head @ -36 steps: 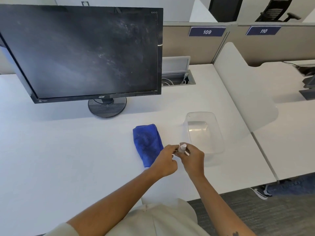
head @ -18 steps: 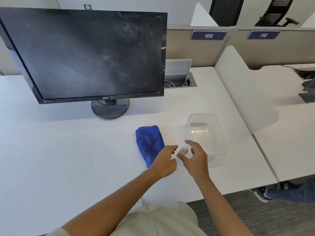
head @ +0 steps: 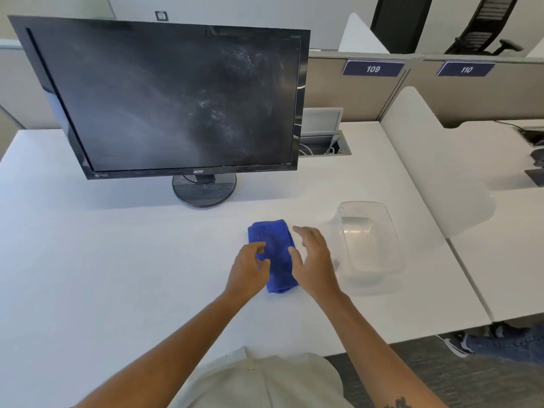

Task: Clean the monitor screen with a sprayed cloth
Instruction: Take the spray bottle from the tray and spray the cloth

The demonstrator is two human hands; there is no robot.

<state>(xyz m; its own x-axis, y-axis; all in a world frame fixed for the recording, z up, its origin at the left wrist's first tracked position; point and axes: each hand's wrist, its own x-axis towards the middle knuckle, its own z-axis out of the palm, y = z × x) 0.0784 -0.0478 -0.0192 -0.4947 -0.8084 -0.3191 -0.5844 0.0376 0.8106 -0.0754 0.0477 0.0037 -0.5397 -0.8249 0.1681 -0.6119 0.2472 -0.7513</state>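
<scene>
A white desk [head: 103, 260] is filling most of the view, with beige partitions carrying number plates 109 [head: 373, 68] and 110 [head: 466, 69] running along twelve to two o'clock. The smudged monitor [head: 176, 98] is standing at eleven o'clock. A folded blue cloth [head: 275, 245] is lying at centre. The left hand [head: 248, 270] is hovering at its nine o'clock edge, fingers loosely curled, empty; the right hand [head: 315, 260] is spreading open at its three o'clock side, beside a clear plastic tub [head: 391, 231].
</scene>
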